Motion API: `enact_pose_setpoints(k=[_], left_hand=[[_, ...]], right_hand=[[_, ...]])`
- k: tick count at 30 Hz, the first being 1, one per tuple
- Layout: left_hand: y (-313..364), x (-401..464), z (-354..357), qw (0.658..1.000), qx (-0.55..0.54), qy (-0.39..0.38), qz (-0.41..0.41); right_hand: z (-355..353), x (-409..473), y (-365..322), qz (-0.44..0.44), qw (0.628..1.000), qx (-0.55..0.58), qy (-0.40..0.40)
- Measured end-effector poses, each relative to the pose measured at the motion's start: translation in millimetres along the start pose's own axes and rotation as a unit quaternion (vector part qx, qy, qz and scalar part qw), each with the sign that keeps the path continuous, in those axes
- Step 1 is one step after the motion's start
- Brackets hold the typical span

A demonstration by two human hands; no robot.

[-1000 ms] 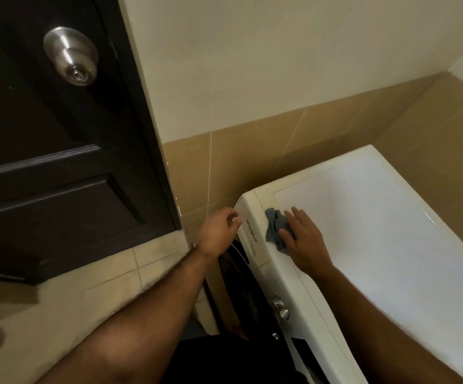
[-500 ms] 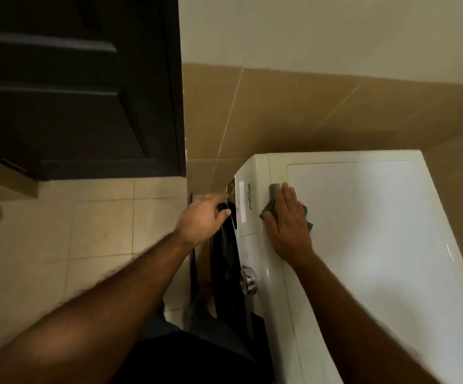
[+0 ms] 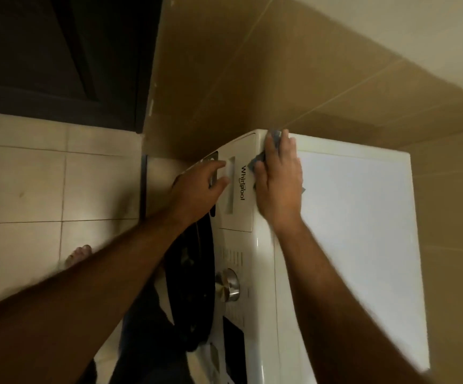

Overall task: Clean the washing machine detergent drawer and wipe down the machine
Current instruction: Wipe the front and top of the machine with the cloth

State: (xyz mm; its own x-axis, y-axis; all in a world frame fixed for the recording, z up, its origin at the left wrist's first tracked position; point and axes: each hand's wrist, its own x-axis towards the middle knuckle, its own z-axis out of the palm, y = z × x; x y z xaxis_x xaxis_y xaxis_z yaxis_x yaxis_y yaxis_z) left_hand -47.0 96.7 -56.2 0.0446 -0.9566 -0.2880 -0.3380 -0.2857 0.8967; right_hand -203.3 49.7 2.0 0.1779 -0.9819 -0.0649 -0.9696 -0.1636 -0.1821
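Observation:
A white front-loading washing machine stands in a tiled corner. Its detergent drawer, marked with a brand name, sits closed at the top left of the front panel. My left hand is at the drawer's recessed handle, fingertips curled into the slot. My right hand lies flat on the top front edge, fingers straight, pressing a small grey-blue cloth that peeks out from under the palm and fingertips.
A silver program dial sits lower on the front panel, above a dark display. The dark round door is beside my left forearm. A dark wooden door stands at the left, tan wall tiles behind, pale floor tiles and my bare foot below.
The camera tilted down and closer to the machine. My left hand moved from beside the panel onto the drawer handle. My right hand slid with the cloth toward the top left corner.

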Motion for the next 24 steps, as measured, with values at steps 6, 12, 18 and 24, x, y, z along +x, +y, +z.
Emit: enact_pose_setpoints(k=[6, 12, 18, 24], left_hand=[[-17.7, 4.5, 2.9, 0.998, -0.054, -0.016, 0.002], [-33.3, 10.6, 0.5, 0.998, -0.066, 0.006, -0.017], [-49.0, 26.0, 19.1, 0.996, -0.081, 0.045, -0.018], [-56.6, 17.7, 32.5, 0.993, -0.1, 0.057, -0.028]], right_hand=[[6.0, -96.7, 3.0, -0.003, 0.999, -0.024, -0.039], [6.4, -11.6, 1.7, 0.06, 0.998, -0.004, 0.019], [10.8, 38.2, -10.0, 0.037, 0.998, 0.004, 0.046], [14.2, -90.0, -8.9, -0.013, 0.998, -0.056, -0.009]])
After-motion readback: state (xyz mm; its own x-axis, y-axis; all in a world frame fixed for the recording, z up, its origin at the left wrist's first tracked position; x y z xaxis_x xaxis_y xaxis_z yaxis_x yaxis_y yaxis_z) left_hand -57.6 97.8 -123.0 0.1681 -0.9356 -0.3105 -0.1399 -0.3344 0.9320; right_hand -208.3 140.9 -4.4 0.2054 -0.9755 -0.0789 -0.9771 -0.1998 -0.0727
